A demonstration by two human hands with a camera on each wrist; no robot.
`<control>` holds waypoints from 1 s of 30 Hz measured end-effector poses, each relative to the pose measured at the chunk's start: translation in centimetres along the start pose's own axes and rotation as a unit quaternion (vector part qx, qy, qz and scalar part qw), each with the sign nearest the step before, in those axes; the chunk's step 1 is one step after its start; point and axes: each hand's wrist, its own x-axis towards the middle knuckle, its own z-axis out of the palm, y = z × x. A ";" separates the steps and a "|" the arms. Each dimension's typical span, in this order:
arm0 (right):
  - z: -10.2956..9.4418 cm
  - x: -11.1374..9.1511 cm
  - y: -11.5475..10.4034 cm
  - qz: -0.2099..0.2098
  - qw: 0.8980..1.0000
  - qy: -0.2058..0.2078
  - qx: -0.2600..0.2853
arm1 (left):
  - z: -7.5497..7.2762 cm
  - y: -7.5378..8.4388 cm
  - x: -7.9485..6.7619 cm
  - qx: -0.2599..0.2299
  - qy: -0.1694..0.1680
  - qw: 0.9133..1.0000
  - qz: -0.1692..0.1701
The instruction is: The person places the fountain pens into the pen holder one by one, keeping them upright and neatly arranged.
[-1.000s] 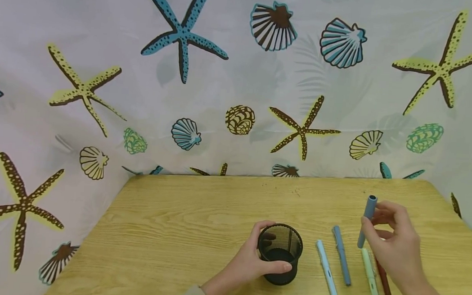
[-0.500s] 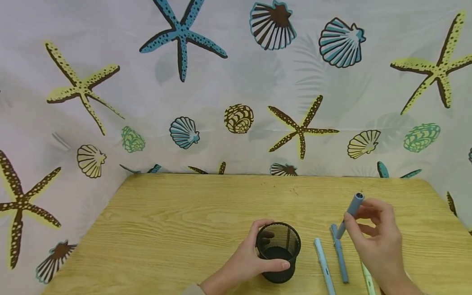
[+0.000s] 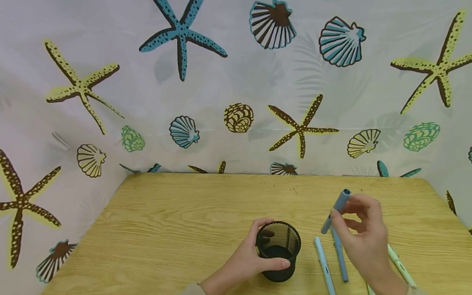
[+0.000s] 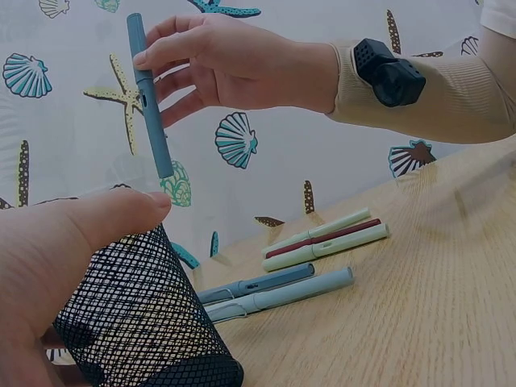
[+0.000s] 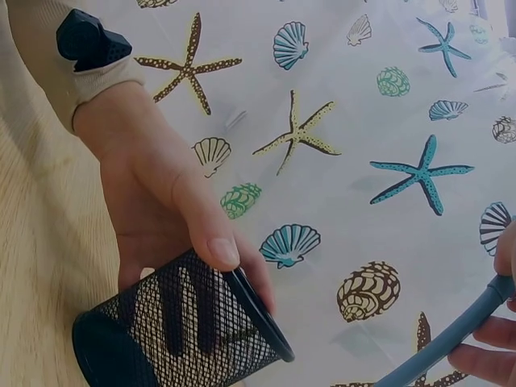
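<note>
My left hand (image 3: 245, 261) grips a black mesh pen holder (image 3: 292, 236), thumb on the near side and fingers round the back. The holder's opening faces up, and no pen shows inside. My right hand (image 3: 365, 248) pinches a blue pen (image 3: 340, 203) between thumb and fingertips, held above the table to the right of the holder. In the left wrist view this pen (image 4: 153, 121) hangs steeply, its lower end just above the holder's rim. On the table between the hands lie a light blue pen (image 3: 326, 272) and another blue pen (image 3: 340, 260).
Farther right on the wooden table (image 3: 183, 216) lie two pale green pens (image 4: 330, 246) with a dark red pen (image 4: 322, 237) between them. My right forearm partly covers these in the head view. A cloth (image 3: 206, 100) printed with starfish and shells stands behind the table.
My right hand has moved left toward the pen holder with the blue pen, which has tilted more. The left hand and the holder have stayed in place.
</note>
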 end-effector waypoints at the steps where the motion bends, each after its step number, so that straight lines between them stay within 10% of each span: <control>1: 0.1 0.0 0.0 0.001 1.000 0.001 0.005 | 0.0 0.0 0.0 -0.001 0.000 1.000 0.000; 30: 3.8 -1.2 -0.5 0.010 0.997 -0.023 0.077 | -0.1 0.0 0.1 0.003 0.000 1.000 0.009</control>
